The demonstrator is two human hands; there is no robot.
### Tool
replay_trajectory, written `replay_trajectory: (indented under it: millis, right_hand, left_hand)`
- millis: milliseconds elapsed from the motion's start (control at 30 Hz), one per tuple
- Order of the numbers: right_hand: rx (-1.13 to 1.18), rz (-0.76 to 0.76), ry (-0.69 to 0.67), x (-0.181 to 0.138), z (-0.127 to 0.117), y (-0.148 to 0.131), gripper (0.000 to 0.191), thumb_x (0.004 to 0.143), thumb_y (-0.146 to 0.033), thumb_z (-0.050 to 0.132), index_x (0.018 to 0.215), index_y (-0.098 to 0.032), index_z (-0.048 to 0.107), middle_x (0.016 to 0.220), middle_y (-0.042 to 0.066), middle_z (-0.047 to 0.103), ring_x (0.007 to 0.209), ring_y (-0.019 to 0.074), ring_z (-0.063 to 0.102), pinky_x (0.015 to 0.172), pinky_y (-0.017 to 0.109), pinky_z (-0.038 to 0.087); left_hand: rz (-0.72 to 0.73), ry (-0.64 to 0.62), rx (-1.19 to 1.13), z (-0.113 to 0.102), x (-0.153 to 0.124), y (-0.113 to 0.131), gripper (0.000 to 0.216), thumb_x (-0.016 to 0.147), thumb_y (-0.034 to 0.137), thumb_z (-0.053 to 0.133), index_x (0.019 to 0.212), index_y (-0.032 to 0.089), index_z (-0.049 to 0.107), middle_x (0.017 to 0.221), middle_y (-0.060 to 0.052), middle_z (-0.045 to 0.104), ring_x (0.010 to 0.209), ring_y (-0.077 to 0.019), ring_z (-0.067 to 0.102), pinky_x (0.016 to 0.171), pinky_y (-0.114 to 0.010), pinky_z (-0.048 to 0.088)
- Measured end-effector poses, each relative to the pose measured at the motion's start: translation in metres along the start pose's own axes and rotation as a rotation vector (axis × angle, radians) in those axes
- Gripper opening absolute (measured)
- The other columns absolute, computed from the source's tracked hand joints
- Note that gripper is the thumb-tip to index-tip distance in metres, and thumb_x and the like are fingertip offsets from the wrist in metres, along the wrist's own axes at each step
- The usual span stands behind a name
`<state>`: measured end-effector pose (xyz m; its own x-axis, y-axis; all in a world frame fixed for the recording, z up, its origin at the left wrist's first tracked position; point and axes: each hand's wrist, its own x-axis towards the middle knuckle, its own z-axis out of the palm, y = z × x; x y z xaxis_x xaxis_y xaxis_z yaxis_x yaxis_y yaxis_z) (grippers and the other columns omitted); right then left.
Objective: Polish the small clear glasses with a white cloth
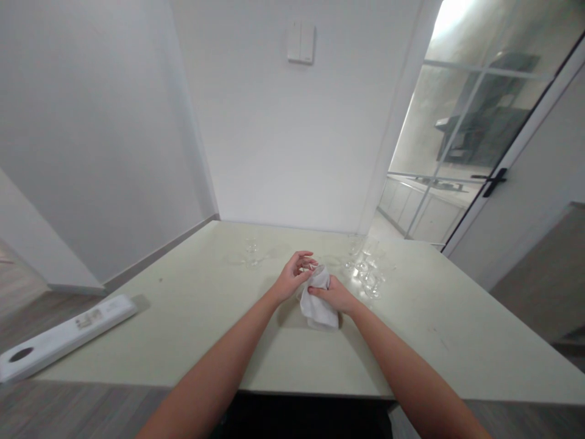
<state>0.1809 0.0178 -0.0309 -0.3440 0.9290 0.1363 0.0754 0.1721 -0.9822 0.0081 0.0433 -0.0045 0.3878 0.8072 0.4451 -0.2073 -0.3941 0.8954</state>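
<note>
A crumpled white cloth (320, 308) is gripped in my right hand (339, 295), its thumb pressed across the front and its lower end hanging over the table. At the top of the cloth a greyish, see-through edge shows, perhaps glass. My left hand (293, 275) is right beside it on the left, fingers curled round toward the cloth's top; what they hold is too faint to make out. To the right of my hands several clear glasses (365, 268) are grouped close together. One clear glass (251, 251) stands apart, farther back on the left.
Beneath my hands is a pale greenish table (192, 329) that reaches the white wall. On its left edge lies a long white box (68, 335) with a dark oval hole. A glazed door with a black handle (493, 181) is at the right. A white switch (301, 42) is on the wall.
</note>
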Motion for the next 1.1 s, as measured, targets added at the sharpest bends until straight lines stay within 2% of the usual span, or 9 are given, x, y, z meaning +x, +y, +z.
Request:
replay_trajectory:
  millis: [133, 300, 367, 500, 600, 733, 900, 1000, 1100]
  right_hand:
    - [-0.005, 0.001, -0.002, 0.001, 0.0, 0.002, 0.034, 0.072, -0.039, 0.073, 0.097, -0.017, 0.065, 0.086, 0.001, 0.07, 0.073, 0.0157, 0.063, 0.069, 0.027, 0.048]
    - [-0.03, 0.009, -0.023, 0.003, 0.0, 0.005, 0.037, 0.073, -0.038, 0.072, 0.103, -0.017, 0.066, 0.092, 0.003, 0.071, 0.078, 0.0173, 0.064, 0.072, 0.028, 0.049]
    - [-0.036, 0.009, -0.024, 0.003, -0.001, 0.006, 0.037, 0.073, -0.039, 0.072, 0.104, -0.018, 0.066, 0.092, 0.003, 0.072, 0.078, 0.0176, 0.065, 0.072, 0.029, 0.049]
    - [-0.029, 0.0, -0.02, 0.004, -0.001, 0.005, 0.037, 0.073, -0.04, 0.072, 0.101, -0.017, 0.067, 0.092, 0.003, 0.072, 0.079, 0.0183, 0.065, 0.074, 0.03, 0.049]
    - [-0.04, 0.006, -0.012, 0.003, -0.001, 0.004, 0.037, 0.073, -0.04, 0.072, 0.101, -0.017, 0.067, 0.093, 0.003, 0.072, 0.081, 0.0189, 0.065, 0.075, 0.03, 0.049]
    - [-0.063, 0.023, -0.002, 0.003, 0.0, 0.002, 0.037, 0.073, -0.038, 0.072, 0.103, -0.017, 0.067, 0.093, 0.004, 0.072, 0.082, 0.0195, 0.065, 0.074, 0.03, 0.049]
    - [-0.049, 0.012, -0.032, 0.001, 0.001, 0.001, 0.039, 0.075, -0.038, 0.07, 0.108, -0.018, 0.066, 0.1, 0.005, 0.072, 0.085, 0.0198, 0.066, 0.077, 0.031, 0.049]
    - [-0.053, 0.029, -0.015, 0.001, 0.001, 0.001, 0.038, 0.073, -0.038, 0.072, 0.104, -0.018, 0.066, 0.098, 0.005, 0.072, 0.084, 0.0198, 0.065, 0.076, 0.03, 0.049]
    - [-0.058, 0.044, -0.001, 0.002, 0.0, 0.003, 0.036, 0.072, -0.039, 0.073, 0.1, -0.017, 0.067, 0.091, 0.003, 0.071, 0.079, 0.0186, 0.064, 0.074, 0.029, 0.048]
  left_hand:
    - [0.003, 0.023, 0.034, 0.001, 0.001, -0.003, 0.052, 0.075, 0.041, 0.072, 0.117, 0.02, 0.05, 0.111, -0.01, 0.06, 0.101, -0.0203, 0.059, 0.08, -0.03, 0.046]
    - [0.017, 0.138, 0.145, 0.004, 0.003, -0.01, 0.061, 0.068, 0.038, 0.078, 0.118, 0.021, 0.046, 0.098, -0.003, 0.055, 0.082, -0.0132, 0.057, 0.066, -0.024, 0.043]
    - [0.026, 0.095, 0.093, 0.003, 0.002, -0.009, 0.06, 0.072, 0.037, 0.076, 0.12, 0.022, 0.043, 0.099, -0.003, 0.056, 0.083, -0.0134, 0.057, 0.069, -0.025, 0.044]
    - [0.038, -0.023, -0.031, 0.001, 0.0, -0.004, 0.057, 0.077, 0.037, 0.072, 0.124, 0.022, 0.042, 0.111, -0.008, 0.059, 0.099, -0.0182, 0.058, 0.085, -0.032, 0.044]
    - [0.011, -0.031, -0.044, 0.001, 0.0, -0.003, 0.055, 0.077, 0.039, 0.071, 0.122, 0.021, 0.045, 0.114, -0.01, 0.06, 0.102, -0.02, 0.058, 0.087, -0.034, 0.044]
    - [-0.003, 0.039, 0.025, 0.004, 0.002, -0.007, 0.055, 0.074, 0.04, 0.074, 0.118, 0.021, 0.047, 0.109, -0.008, 0.06, 0.098, -0.0187, 0.059, 0.079, -0.029, 0.045]
    - [-0.013, 0.11, 0.148, 0.004, 0.002, -0.007, 0.058, 0.068, 0.038, 0.078, 0.116, 0.021, 0.05, 0.097, -0.003, 0.058, 0.079, -0.0129, 0.058, 0.066, -0.024, 0.043]
    - [0.006, 0.033, 0.036, 0.002, 0.002, -0.003, 0.056, 0.072, 0.038, 0.076, 0.118, 0.02, 0.049, 0.1, -0.006, 0.061, 0.086, -0.0152, 0.06, 0.075, -0.028, 0.045]
    - [0.015, -0.084, -0.093, 0.0, 0.001, -0.001, 0.057, 0.074, 0.038, 0.073, 0.122, 0.02, 0.047, 0.115, -0.012, 0.062, 0.101, -0.0202, 0.059, 0.087, -0.035, 0.045]
